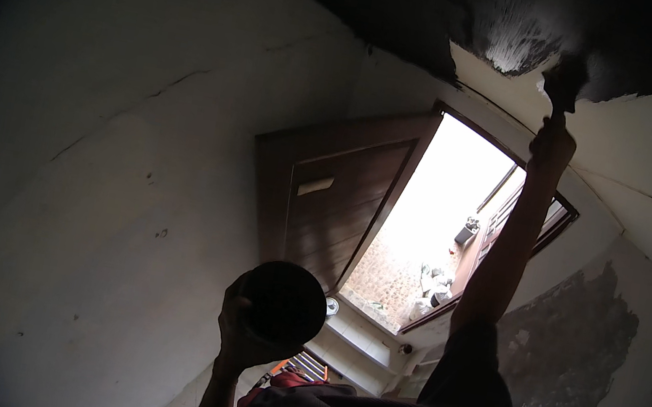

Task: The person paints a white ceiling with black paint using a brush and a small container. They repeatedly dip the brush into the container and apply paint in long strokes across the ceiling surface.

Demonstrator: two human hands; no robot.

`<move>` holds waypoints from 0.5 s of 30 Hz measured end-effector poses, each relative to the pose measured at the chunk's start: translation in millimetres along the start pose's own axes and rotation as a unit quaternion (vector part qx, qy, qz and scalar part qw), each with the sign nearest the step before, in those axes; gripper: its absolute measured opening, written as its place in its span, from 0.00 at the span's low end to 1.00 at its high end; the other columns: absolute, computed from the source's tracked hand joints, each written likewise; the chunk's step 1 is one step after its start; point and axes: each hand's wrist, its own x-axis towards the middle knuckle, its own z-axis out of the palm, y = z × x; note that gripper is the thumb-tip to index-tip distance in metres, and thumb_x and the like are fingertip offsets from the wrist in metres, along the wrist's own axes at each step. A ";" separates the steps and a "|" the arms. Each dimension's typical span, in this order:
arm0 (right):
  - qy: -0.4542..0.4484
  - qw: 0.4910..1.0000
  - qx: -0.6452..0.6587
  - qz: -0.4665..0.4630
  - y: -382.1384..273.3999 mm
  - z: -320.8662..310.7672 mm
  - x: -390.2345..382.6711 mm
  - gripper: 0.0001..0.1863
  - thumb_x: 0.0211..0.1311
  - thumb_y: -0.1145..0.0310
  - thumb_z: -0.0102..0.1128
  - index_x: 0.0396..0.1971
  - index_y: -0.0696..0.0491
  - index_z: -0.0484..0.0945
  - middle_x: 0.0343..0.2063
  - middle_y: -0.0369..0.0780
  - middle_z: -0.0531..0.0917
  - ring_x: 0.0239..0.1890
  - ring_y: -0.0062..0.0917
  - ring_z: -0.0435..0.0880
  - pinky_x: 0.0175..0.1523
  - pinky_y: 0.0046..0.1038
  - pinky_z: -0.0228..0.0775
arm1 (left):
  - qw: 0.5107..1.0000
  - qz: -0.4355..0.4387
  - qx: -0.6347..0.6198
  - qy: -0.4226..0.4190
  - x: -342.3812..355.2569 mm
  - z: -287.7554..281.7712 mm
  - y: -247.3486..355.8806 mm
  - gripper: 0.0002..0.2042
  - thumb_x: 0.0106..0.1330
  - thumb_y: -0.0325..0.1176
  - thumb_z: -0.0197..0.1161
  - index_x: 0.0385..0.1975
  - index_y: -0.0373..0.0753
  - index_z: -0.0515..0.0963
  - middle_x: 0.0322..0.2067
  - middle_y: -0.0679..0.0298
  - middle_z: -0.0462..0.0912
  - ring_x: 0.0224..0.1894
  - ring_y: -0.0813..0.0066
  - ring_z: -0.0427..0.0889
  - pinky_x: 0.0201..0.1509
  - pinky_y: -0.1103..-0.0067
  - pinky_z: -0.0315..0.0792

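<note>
My right arm is stretched far up, and my right hand (555, 146) is closed around the handle of a wide, dark paintbrush (565, 81). The brush head rests at the ragged lower edge of a dark, streaky coating (524, 30) on the surface overhead. A paler, uncoated strip borders it. Lower down, my left hand (232, 325) grips a round dark pot (284, 303) by its side. Its inside is too dark to make out.
Ahead, a brown wooden door (353, 195) stands ajar beside a bright doorway (417, 218). Below it are pale steps (354, 349) and an orange-railed ladder-like object (305, 364). A cracked white wall (110, 169) rises at left; a dark patch (575, 354) marks the right wall.
</note>
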 end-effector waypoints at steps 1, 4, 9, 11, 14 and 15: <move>0.006 0.998 -0.042 -0.041 5.3 -5.5 -9.3 0.24 0.72 0.51 0.61 0.25 0.58 0.84 0.11 0.32 0.72 0.10 0.16 0.68 0.16 0.23 0.54 | 1.000 -0.005 -0.003 -0.007 -0.2 0.7 2.9 0.55 0.34 0.50 0.90 0.64 0.54 0.58 0.66 0.48 0.66 0.65 0.48 0.73 0.62 0.57 0.75; 0.103 0.982 -0.147 -0.062 52.0 -6.3 -20.4 0.27 0.72 0.48 0.59 0.28 0.60 0.86 0.11 0.33 0.73 0.11 0.17 0.69 0.17 0.24 0.56 | 0.999 0.013 -0.032 -0.008 4.5 2.5 3.2 0.55 0.35 0.50 0.90 0.64 0.54 0.57 0.67 0.48 0.66 0.66 0.48 0.72 0.63 0.56 0.75; 0.042 0.996 0.027 0.070 47.6 16.5 25.6 0.21 0.70 0.54 0.65 0.26 0.57 0.84 0.12 0.30 0.71 0.09 0.15 0.65 0.14 0.22 0.50 | 0.999 0.015 -0.048 -0.008 3.4 1.7 2.7 0.55 0.35 0.48 0.90 0.64 0.53 0.58 0.66 0.47 0.66 0.67 0.48 0.72 0.64 0.56 0.75; -0.007 0.994 0.110 0.017 6.7 15.5 16.7 0.20 0.71 0.54 0.63 0.27 0.56 0.84 0.11 0.28 0.69 0.09 0.13 0.63 0.14 0.21 0.47 | 0.999 0.011 -0.051 -0.010 3.0 3.2 2.5 0.55 0.35 0.48 0.91 0.64 0.53 0.58 0.66 0.46 0.67 0.66 0.47 0.72 0.64 0.56 0.75; -0.016 0.996 0.081 -0.027 -48.4 10.0 -42.7 0.22 0.74 0.54 0.59 0.23 0.53 0.80 0.11 0.28 0.67 0.10 0.10 0.59 0.15 0.20 0.45 | 0.999 -0.023 -0.049 -0.008 -0.6 9.1 4.8 0.55 0.34 0.48 0.91 0.64 0.53 0.59 0.66 0.46 0.68 0.65 0.47 0.73 0.64 0.55 0.75; 0.004 0.998 0.055 -0.041 -59.6 6.6 -67.5 0.23 0.76 0.53 0.58 0.22 0.53 0.78 0.12 0.28 0.67 0.10 0.11 0.60 0.16 0.21 0.46 | 0.999 -0.013 -0.052 0.000 -1.2 10.0 3.7 0.54 0.34 0.48 0.91 0.63 0.53 0.59 0.65 0.46 0.68 0.65 0.47 0.74 0.64 0.55 0.75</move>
